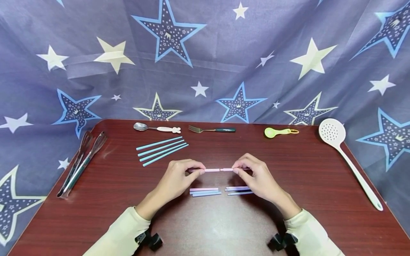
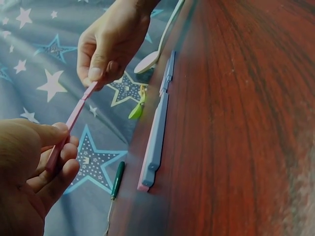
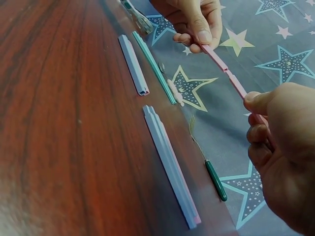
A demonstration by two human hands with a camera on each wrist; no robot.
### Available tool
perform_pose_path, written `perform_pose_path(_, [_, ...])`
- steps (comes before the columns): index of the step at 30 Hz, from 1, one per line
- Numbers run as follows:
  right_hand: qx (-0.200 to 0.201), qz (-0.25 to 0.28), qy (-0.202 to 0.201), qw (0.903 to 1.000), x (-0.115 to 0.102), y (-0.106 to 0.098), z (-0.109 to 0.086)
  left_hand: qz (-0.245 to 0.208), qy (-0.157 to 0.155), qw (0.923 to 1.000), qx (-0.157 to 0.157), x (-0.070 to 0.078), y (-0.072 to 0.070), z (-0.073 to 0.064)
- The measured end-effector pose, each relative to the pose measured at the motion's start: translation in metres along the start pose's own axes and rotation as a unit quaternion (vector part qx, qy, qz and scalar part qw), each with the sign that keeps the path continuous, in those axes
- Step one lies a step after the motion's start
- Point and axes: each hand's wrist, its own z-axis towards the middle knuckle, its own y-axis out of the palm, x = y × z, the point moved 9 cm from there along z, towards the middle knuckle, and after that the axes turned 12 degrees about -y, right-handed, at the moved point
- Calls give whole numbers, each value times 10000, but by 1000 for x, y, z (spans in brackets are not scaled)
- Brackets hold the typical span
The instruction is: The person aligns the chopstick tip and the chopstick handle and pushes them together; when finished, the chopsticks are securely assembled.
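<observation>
The left hand [image 1: 182, 176] is pinching one pink chopstick piece [image 1: 212, 170] between thumb and fingers, and the right hand [image 1: 256, 176] is pinching another pink chopstick piece with a thin tip [image 1: 226, 169]. Both hands are closing only their fingertips on the pieces, and they are holding them up above the middle of the desk [image 1: 96, 213]. The thin tip is meeting the end of the left piece, but I cannot tell if it is going inside. For a good fit, it looks best to be keeping both pieces in one straight line, holding close to the join, and pushing gently, because a tilted tip could be slipping off or jamming. Just nearer the person, blue and pink pieces [image 1: 206, 194] are lying on the left, and bluish pieces with thin tips [image 1: 238, 193] are lying on the right. Farther out, four light blue chopsticks [image 1: 161, 147] are lying side by side. A spoon [image 1: 164, 129], a fork [image 1: 211, 130] and a lime green measuring spoon [image 1: 278, 132] are resting along the back. Tongs [image 1: 84, 164] are lying far left, and a white slotted ladle [image 1: 353, 168] is lying far right.
</observation>
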Motion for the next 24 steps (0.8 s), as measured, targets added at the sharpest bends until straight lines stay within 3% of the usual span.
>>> perform_pose_path(24, [-30, -22, 74, 10000, -2, 1, 0, 18, -58, 10000, -36, -1, 2, -1])
